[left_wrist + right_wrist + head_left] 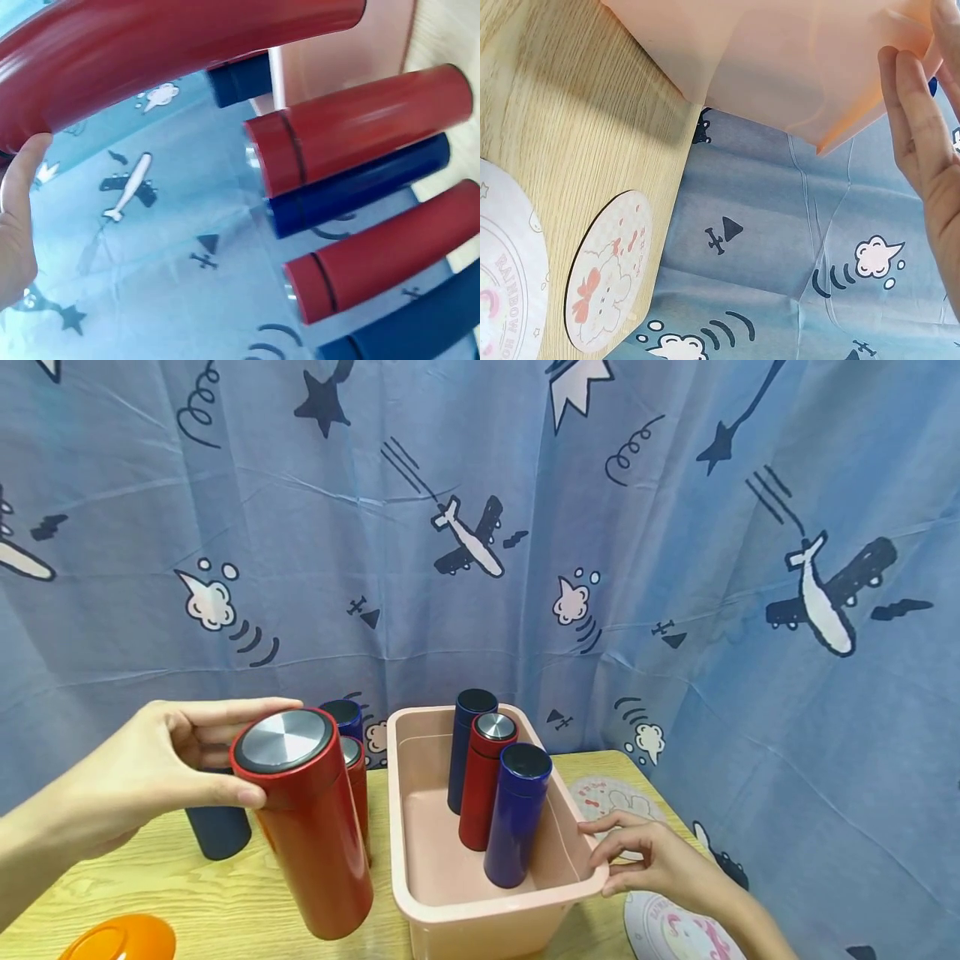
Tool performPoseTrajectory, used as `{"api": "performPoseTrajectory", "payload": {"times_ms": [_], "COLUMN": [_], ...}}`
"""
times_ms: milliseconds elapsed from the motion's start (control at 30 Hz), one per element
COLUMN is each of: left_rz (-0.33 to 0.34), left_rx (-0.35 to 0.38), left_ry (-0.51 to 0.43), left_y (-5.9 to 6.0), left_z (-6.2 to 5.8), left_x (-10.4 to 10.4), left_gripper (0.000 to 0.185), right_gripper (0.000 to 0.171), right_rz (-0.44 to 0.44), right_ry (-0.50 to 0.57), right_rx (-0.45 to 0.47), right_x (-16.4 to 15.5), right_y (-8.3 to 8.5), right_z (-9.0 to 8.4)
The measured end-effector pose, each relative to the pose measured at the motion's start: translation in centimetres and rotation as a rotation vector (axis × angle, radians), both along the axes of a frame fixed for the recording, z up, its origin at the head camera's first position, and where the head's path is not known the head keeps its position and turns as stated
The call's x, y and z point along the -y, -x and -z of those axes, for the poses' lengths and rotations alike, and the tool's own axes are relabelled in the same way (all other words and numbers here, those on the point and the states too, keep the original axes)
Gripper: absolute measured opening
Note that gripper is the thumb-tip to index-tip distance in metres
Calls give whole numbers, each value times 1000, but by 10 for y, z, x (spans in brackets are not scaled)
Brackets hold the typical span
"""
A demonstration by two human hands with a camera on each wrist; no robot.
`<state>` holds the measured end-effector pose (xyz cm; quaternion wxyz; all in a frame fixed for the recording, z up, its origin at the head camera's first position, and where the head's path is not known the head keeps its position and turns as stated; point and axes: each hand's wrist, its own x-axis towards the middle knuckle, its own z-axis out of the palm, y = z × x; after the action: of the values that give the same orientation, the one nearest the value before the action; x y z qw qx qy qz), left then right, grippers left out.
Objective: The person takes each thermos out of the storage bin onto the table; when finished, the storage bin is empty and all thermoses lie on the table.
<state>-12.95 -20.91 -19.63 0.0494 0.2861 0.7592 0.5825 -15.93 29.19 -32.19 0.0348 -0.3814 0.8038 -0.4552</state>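
My left hand grips a tall red flask with a silver lid by its top and holds it tilted above the wooden table, just left of the pink bin. The same red flask fills the top of the left wrist view, with my thumb on it. Three flasks stand in the bin: a dark blue one, a red one and a blue one. My right hand rests with straight fingers against the bin's right wall.
Behind the held flask, a red flask, a blue one and a dark navy one stand on the table. An orange object lies at the front left. Round printed coasters lie right of the bin. An airplane-print curtain hangs behind.
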Motion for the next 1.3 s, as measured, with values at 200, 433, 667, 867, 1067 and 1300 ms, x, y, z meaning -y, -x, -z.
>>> {"api": "performPoseTrajectory", "payload": {"times_ms": [200, 433, 667, 867, 1067, 1300], "left_rz": [50, 61, 71, 49, 22, 7], "left_rx": [-14, 7, 130, 138, 128, 87], "left_ry": [-32, 12, 23, 41, 39, 88], "left_y": [2, 0, 3, 9, 14, 20], "left_z": [26, 52, 74, 87, 92, 91], "left_x": [11, 21, 30, 37, 49, 64], "left_gripper": [69, 70, 65, 66, 64, 68], "right_gripper": [16, 16, 18, 18, 18, 18], "right_rz": [-9, -19, -28, -18, -18, -14], "right_ry": [17, 33, 41, 37, 39, 35], "right_rx": [35, 53, 62, 54, 61, 51], "right_x": [0, 0, 0, -2, -1, -1], "right_y": [0, 1, 1, 0, 0, 1], "right_z": [0, 1, 2, 1, 1, 2]}}
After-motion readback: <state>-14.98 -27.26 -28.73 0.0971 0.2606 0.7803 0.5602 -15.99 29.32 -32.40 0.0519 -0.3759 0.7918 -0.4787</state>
